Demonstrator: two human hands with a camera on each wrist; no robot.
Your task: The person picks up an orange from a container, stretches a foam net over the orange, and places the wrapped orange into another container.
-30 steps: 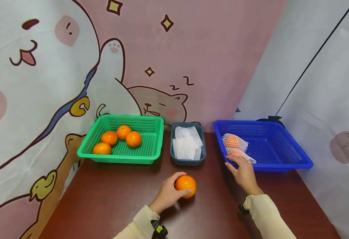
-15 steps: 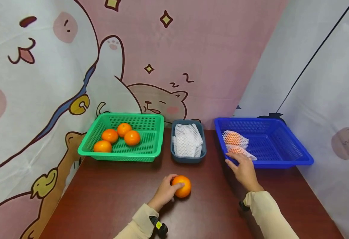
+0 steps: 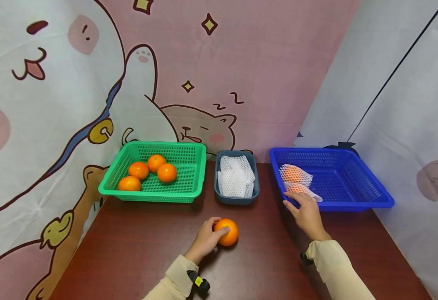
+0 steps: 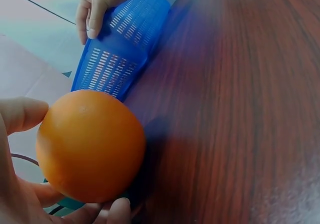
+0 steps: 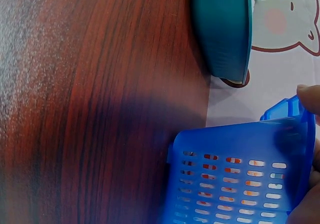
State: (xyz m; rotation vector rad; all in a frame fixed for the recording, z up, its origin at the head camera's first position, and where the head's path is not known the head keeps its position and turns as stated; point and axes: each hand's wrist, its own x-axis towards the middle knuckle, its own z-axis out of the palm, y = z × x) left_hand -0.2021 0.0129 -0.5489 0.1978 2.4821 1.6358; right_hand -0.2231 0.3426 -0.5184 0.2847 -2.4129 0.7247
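Observation:
My left hand (image 3: 205, 240) grips a bare orange (image 3: 227, 232) from its left side, close over the table in front of the small bin. In the left wrist view, thumb and fingers curl around the orange (image 4: 91, 146). My right hand (image 3: 306, 213) rests at the near left corner of the blue basket (image 3: 354, 205), fingers reaching over the rim and thumb lower on the near side. Right by those fingertips lies an orange in white foam netting (image 3: 300, 191), partly hidden by the hand. Another netted orange (image 3: 294, 174) lies behind it.
A green basket (image 3: 155, 194) with several bare oranges (image 3: 138, 170) stands at the back left. Between the baskets is a small dark blue-grey bin (image 3: 237, 200) holding white foam net sleeves (image 3: 235, 177). The brown table (image 3: 256, 266) meets a cartoon-printed backdrop (image 3: 264, 75).
The left hand has drawn the orange slightly to the left, turning it a little in the grip. The right hand has stayed at the blue basket's corner.

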